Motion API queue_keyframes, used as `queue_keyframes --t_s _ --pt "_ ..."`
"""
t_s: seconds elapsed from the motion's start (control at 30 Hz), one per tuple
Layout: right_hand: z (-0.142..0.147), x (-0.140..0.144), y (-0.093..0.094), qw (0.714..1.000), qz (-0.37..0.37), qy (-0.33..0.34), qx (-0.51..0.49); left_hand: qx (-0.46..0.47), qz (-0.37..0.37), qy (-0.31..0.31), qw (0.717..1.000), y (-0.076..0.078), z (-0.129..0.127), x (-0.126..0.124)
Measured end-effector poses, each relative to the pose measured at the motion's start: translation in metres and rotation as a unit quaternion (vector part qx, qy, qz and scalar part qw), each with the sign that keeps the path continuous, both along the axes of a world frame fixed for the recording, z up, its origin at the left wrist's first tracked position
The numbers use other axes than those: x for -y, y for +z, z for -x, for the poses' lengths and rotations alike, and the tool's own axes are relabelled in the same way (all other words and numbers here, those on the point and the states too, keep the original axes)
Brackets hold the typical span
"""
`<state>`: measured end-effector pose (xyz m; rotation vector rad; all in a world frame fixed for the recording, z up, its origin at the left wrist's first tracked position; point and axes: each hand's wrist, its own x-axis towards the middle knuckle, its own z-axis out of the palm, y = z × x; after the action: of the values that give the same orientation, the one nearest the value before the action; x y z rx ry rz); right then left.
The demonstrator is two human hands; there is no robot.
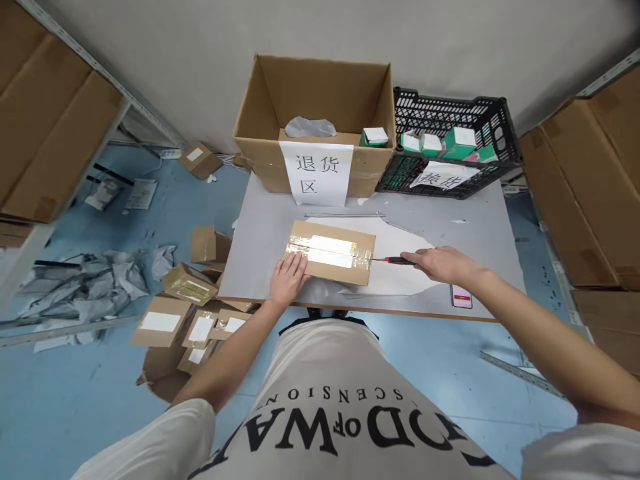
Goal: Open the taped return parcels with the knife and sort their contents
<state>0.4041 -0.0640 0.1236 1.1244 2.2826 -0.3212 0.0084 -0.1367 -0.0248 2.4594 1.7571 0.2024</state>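
A taped cardboard box point(331, 230) with a white label lies flat on the table in front of me. My left hand point(290, 275) presses on its near left corner, fingers stretched out over the top. In my right hand point(440, 264), fingers closed round it, is a utility knife point(399, 260) with a red and black handle. Its thin metal blade reaches the right end of the box, at the taped seam; how deep the tip goes I cannot tell. Under the box and to its right spreads a white sheet point(400, 241).
Behind stand a large open carton point(260, 163) with a paper sign and a black plastic crate point(500, 133) holding green-and-white boxes. A phone point(461, 297) lies near the table's front right edge. Several parcels point(163, 321) are piled on the floor at left, beyond them grey bags point(110, 280).
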Motion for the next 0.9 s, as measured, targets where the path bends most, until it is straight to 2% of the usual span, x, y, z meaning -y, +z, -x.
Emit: queue_keyframes --t_s 0.1,0.17,0.23,0.27,0.33,0.43,0.5,0.53,0.6,0.73,0.9 --pt "-0.036 0.018 -0.012 0.999 -0.003 -0.04 -0.005 -0.016 0.004 0.002 1.0 0.004 0.0 -0.002" --pt "-0.058 0.036 -0.022 0.994 -0.012 -0.097 -0.05 -0.022 0.007 -0.004 1.0 0.008 0.001 -0.001" --pt "-0.069 0.057 -0.035 0.97 -0.036 -0.187 -0.15 -0.024 0.005 -0.012 1.0 0.015 0.001 0.0" --pt "-0.069 0.068 -0.043 0.947 -0.043 -0.241 -0.207 -0.024 0.002 -0.016 1.0 0.019 -0.001 -0.001" --pt "-0.057 0.087 -0.062 0.88 -0.024 -0.351 -0.32 -0.022 -0.002 -0.038 0.999 0.03 -0.01 -0.008" --pt "-0.023 0.105 -0.097 0.736 0.045 -0.488 -0.467 -0.019 0.02 -0.12 0.992 0.046 -0.037 -0.036" --pt "0.0 0.109 -0.117 0.651 0.083 -0.531 -0.536 -0.022 0.049 -0.176 0.983 0.054 -0.059 -0.063" --pt "0.009 0.109 -0.125 0.62 0.1 -0.542 -0.558 -0.029 0.063 -0.202 0.977 0.056 -0.068 -0.076" --pt "0.022 0.108 -0.136 0.577 0.124 -0.554 -0.587 -0.048 0.082 -0.235 0.967 0.057 -0.08 -0.099" --pt "0.028 0.104 -0.143 0.528 0.14 -0.566 -0.618 -0.09 0.116 -0.265 0.953 0.049 -0.085 -0.119" --pt "0.029 0.101 -0.143 0.512 0.149 -0.559 -0.635 -0.101 0.119 -0.275 0.949 0.041 -0.084 -0.112"
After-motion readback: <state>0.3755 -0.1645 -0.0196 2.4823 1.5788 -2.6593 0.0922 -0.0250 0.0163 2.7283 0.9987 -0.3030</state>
